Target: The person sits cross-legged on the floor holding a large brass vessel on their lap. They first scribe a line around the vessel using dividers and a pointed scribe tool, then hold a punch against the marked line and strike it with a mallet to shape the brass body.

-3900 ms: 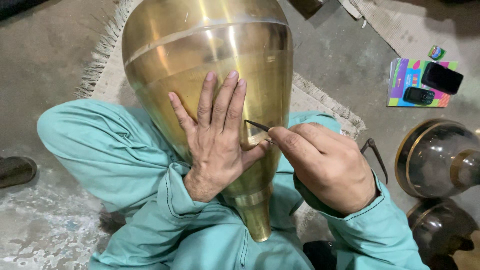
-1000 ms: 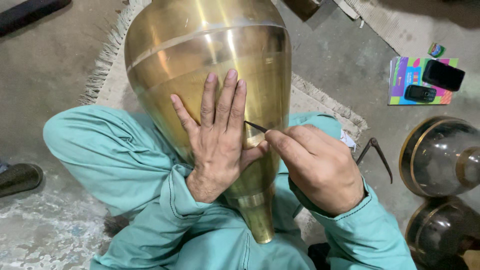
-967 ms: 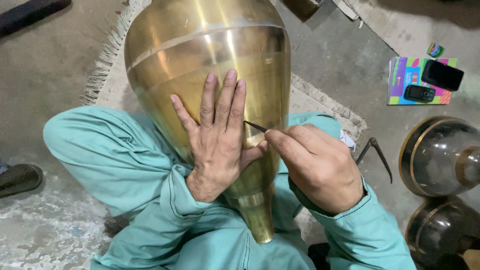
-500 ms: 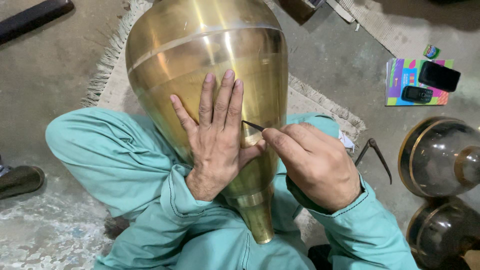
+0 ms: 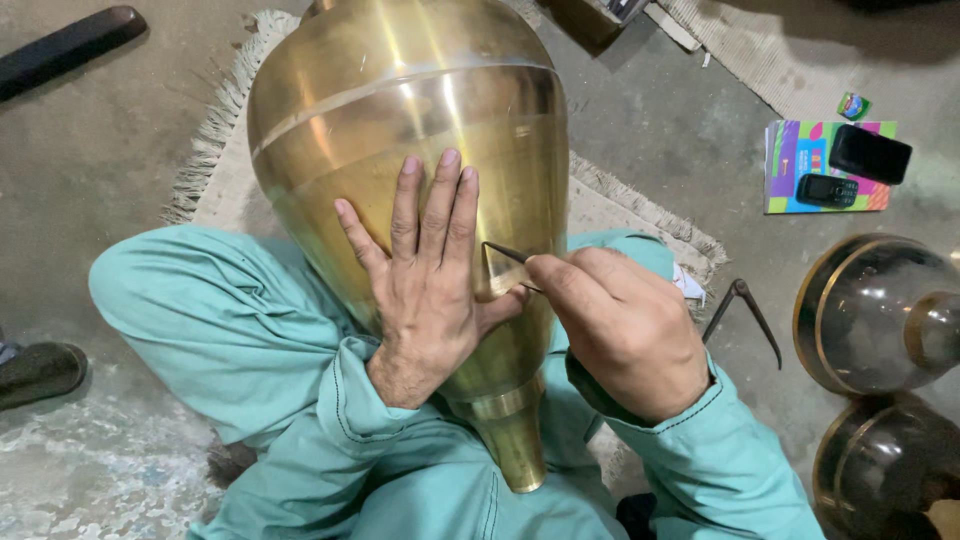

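Seated person, overhead view. At far left, a dark shoe (image 5: 38,372) rests on the concrete floor (image 5: 90,140), and a long black bar (image 5: 65,45) lies farther off. A fringed pale mat (image 5: 215,165) carries the large polished brass vessel (image 5: 400,130), which lies tilted with its narrow neck pointing near, between the knees of the teal-green trousers (image 5: 210,320). The left hand (image 5: 425,290) lies flat on the vessel's tapering wall, fingers spread. Just to its right, the right hand (image 5: 625,330) pinches a thin dark pointed metal tool (image 5: 508,256), whose tip touches the brass beside the left thumb. Further right lie dark metal dividers (image 5: 742,310), a multicoloured booklet (image 5: 800,150) bearing two black phones (image 5: 868,155), and two dark, brass-rimmed domed vessels (image 5: 875,310).
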`<state>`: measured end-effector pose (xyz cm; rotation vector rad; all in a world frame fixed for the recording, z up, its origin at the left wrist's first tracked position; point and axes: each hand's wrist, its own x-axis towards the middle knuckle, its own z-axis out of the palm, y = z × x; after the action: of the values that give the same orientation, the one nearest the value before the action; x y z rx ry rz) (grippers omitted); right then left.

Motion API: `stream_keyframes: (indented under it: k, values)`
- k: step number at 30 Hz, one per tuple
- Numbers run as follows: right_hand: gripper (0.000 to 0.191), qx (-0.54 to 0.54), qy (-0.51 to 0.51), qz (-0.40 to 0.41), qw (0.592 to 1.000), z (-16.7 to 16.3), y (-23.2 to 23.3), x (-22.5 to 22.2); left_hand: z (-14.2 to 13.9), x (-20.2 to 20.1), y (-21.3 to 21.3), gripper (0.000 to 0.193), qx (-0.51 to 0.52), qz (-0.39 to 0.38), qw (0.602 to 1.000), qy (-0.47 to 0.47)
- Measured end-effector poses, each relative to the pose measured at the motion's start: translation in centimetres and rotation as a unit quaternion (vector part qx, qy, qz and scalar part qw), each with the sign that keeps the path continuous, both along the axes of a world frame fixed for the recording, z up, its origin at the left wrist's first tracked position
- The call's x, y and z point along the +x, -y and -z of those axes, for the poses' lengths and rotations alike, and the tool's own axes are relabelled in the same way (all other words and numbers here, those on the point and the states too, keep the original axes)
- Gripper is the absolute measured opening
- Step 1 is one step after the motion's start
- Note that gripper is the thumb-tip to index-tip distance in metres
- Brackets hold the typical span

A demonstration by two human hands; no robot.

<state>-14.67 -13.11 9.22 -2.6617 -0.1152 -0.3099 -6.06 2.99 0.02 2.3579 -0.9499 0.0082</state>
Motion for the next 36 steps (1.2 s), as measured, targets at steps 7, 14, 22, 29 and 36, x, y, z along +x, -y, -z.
stream_keyframes:
  k: [7,14,22,29,36]
  values:
    - [0.013,0.077,0.045,0.26,0.962,2.3,-1.3,-1.2,0.5,0.2,0.0,0.128,0.0,-0.009,1.0,0.003]
    - [0.012,0.133,0.027,0.311,0.941,3.5,0.1,-1.5,1.1,0.2,0.5,0.122,0.038,-0.008,0.999,0.015]
    - [0.012,0.151,0.015,0.311,0.938,3.6,0.9,-1.2,1.4,0.1,0.9,0.118,0.059,-0.019,0.998,0.03]
    - [0.012,0.142,0.019,0.306,0.941,3.7,1.1,-1.1,1.2,0.2,1.2,0.116,0.07,-0.021,0.997,0.024]
    - [0.03,0.023,0.06,0.086,0.994,2.4,1.2,-2.2,0.3,0.7,0.7,0.107,-0.023,0.077,0.997,0.016]
